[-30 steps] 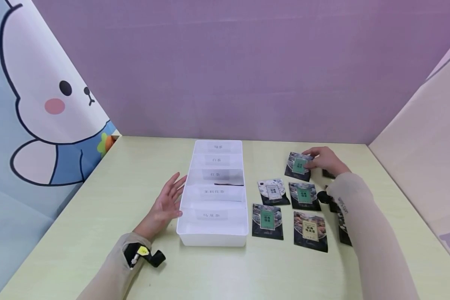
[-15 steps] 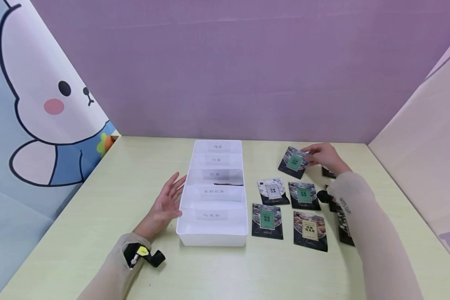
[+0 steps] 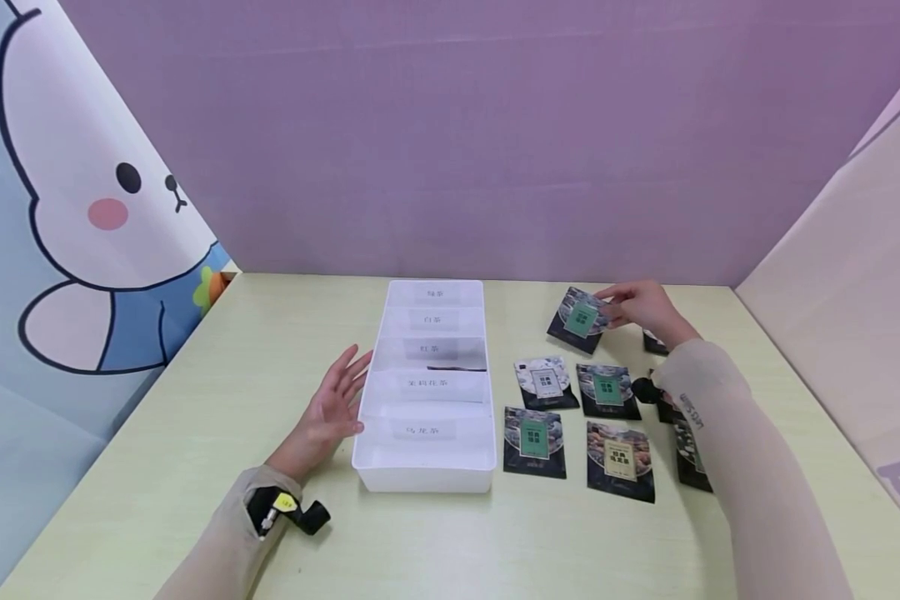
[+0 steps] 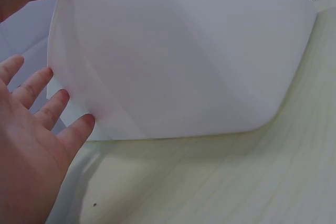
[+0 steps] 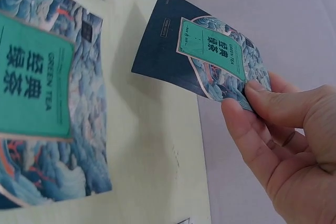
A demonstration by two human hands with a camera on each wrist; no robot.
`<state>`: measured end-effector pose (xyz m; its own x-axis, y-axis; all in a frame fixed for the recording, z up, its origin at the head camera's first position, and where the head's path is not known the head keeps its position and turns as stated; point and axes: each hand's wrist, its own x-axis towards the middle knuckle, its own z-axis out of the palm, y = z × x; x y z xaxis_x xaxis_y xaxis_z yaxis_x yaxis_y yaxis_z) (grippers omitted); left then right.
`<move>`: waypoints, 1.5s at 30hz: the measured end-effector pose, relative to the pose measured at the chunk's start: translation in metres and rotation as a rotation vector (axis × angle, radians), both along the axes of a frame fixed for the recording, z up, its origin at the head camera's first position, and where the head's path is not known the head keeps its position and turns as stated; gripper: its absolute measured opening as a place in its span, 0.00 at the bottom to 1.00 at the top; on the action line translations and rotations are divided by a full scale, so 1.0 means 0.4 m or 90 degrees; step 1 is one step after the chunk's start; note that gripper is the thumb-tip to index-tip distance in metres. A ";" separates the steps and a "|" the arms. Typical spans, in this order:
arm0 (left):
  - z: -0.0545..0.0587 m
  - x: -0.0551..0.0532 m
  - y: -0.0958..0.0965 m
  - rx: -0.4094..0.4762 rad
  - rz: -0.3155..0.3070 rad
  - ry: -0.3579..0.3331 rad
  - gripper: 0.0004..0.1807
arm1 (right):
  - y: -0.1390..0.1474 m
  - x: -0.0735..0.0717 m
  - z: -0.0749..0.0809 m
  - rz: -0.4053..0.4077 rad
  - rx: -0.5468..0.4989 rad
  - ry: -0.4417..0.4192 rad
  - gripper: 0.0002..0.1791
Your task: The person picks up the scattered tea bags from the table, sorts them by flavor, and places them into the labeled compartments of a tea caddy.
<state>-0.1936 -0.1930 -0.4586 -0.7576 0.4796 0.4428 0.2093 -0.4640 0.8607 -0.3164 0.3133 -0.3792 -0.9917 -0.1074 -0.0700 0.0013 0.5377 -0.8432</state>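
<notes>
My right hand (image 3: 647, 312) pinches a green tea sachet (image 3: 579, 320) by one edge between thumb and fingers. In the right wrist view that sachet (image 5: 197, 51) is tilted above the table, its green label facing up. My left hand (image 3: 332, 410) has its fingers spread and touches the left side of a white compartment box (image 3: 426, 480). The left wrist view shows fingertips (image 4: 84, 124) against the white wall of the box (image 4: 173, 61). Labels mark the compartments, and a dark sachet edge (image 3: 457, 368) shows in the middle one.
Right of the box lie a white tea sachet (image 3: 547, 383), two green tea sachets (image 3: 608, 391) and an oolong sachet (image 3: 620, 462). More dark sachets (image 3: 692, 458) lie partly hidden under my right forearm. A purple wall (image 3: 495, 167) stands behind the table.
The right hand has lifted the green tea sachet and carried it a little left and toward the back. The left hand and the box stay where they were.
</notes>
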 end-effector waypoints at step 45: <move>0.001 0.002 0.002 -0.002 0.002 0.001 0.57 | -0.334 -0.076 0.165 -0.019 -0.104 0.077 0.14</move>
<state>-0.1930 -0.1921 -0.4583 -0.7587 0.4782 0.4424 0.2123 -0.4604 0.8619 -0.3469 0.1797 -0.3131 -0.9947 -0.0786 0.0665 -0.0923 0.3946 -0.9142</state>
